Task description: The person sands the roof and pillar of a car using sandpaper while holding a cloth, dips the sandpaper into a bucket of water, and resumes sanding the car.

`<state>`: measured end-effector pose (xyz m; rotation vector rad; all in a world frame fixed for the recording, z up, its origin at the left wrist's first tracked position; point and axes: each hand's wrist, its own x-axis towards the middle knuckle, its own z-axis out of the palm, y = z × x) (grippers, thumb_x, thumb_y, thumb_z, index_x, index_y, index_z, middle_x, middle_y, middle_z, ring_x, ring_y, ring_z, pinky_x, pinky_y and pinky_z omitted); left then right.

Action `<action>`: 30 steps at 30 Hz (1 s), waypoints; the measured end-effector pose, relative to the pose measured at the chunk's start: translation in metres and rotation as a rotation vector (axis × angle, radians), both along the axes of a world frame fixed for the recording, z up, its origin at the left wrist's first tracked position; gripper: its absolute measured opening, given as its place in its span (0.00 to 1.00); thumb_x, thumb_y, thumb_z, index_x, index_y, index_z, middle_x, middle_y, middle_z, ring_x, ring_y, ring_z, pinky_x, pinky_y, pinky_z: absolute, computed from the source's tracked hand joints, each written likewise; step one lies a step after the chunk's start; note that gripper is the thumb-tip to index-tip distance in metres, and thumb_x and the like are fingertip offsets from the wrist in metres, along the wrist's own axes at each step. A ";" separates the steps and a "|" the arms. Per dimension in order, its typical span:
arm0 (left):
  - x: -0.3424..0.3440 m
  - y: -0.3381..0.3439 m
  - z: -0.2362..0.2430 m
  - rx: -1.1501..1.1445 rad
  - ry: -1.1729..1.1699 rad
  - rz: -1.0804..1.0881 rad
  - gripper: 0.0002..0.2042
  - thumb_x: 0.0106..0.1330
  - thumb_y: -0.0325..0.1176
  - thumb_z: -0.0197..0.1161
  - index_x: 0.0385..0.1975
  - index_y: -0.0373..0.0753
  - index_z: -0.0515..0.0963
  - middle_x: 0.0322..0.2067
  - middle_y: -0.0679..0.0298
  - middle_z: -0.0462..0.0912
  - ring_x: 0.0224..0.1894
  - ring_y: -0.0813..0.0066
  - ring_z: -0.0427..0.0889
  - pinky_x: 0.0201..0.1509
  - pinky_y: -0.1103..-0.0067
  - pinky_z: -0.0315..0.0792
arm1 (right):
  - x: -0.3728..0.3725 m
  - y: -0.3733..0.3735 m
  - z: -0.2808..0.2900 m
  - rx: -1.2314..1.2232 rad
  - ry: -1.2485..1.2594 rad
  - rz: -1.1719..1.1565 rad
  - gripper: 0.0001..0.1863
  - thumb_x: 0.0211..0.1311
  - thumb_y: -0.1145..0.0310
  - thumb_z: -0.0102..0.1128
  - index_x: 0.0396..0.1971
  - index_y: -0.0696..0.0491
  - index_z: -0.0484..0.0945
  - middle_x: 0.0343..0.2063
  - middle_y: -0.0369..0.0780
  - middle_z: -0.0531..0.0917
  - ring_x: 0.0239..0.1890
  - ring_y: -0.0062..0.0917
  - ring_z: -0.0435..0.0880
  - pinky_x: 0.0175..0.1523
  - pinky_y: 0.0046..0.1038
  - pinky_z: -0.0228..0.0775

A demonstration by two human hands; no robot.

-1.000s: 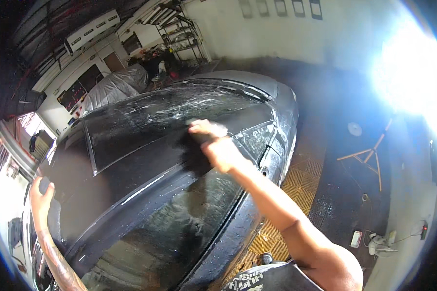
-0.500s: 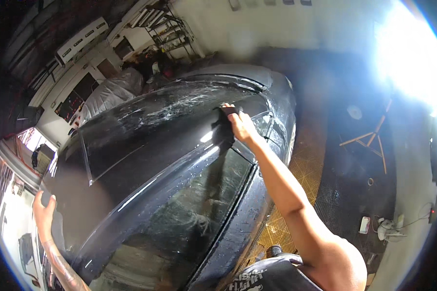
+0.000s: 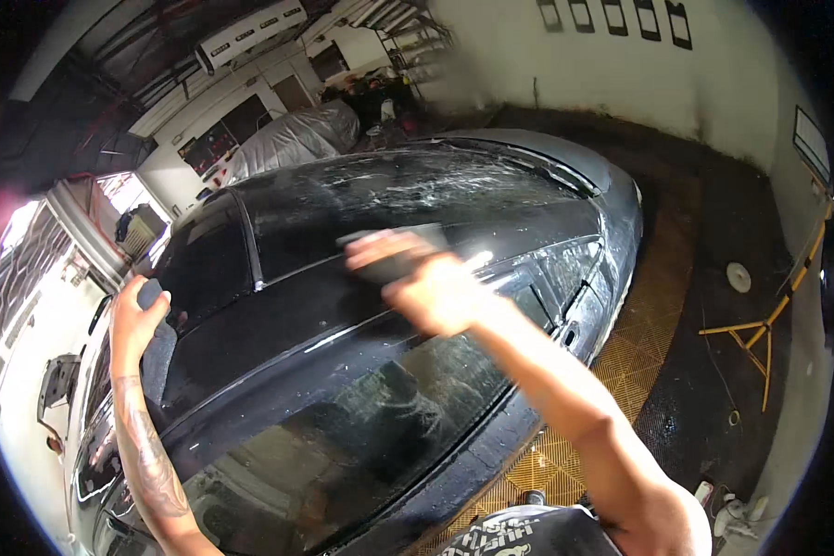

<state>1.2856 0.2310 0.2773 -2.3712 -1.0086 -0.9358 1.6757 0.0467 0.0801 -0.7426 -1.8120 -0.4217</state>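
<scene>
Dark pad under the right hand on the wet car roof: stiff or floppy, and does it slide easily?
The dark pad probably flexes: it lies flat under the right hand and follows the curved black car roof. It likely slides easily, since the roof shows wet, soapy streaks. It looks light, as one spread hand covers it; the blur hides finer detail.

Right hand [image 3: 426, 283]: arm stretched out toward twelve o'clock, elbow nearly straight, palm down, fingers [image 3: 380, 248] bunched and curled, blurred.

Left hand [image 3: 135, 320]: at nine o'clock, forearm rising upright from the lower edge, wrist bent, fingers hooked over at the top. Forearm tattooed.

Hands well apart.
</scene>
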 end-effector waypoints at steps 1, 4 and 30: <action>0.002 0.000 0.000 -0.043 -0.025 0.006 0.18 0.59 0.40 0.72 0.41 0.32 0.80 0.35 0.51 0.85 0.41 0.55 0.85 0.49 0.67 0.75 | -0.048 0.009 0.021 -0.031 -0.040 0.010 0.18 0.55 0.67 0.56 0.41 0.61 0.85 0.63 0.54 0.76 0.70 0.44 0.71 0.76 0.42 0.58; -0.022 0.024 -0.005 0.071 -0.077 -0.014 0.22 0.60 0.41 0.73 0.45 0.29 0.80 0.40 0.48 0.85 0.45 0.54 0.85 0.53 0.67 0.75 | -0.136 0.034 0.041 -0.091 0.094 0.086 0.22 0.56 0.74 0.53 0.50 0.65 0.80 0.62 0.52 0.78 0.72 0.42 0.67 0.79 0.40 0.52; -0.006 -0.019 -0.012 -0.032 -0.167 0.075 0.30 0.42 0.54 0.75 0.45 0.43 0.85 0.35 0.54 0.88 0.43 0.54 0.88 0.50 0.62 0.81 | 0.027 -0.040 -0.184 0.052 1.344 0.050 0.23 0.72 0.55 0.50 0.54 0.57 0.82 0.48 0.44 0.82 0.52 0.34 0.79 0.62 0.44 0.68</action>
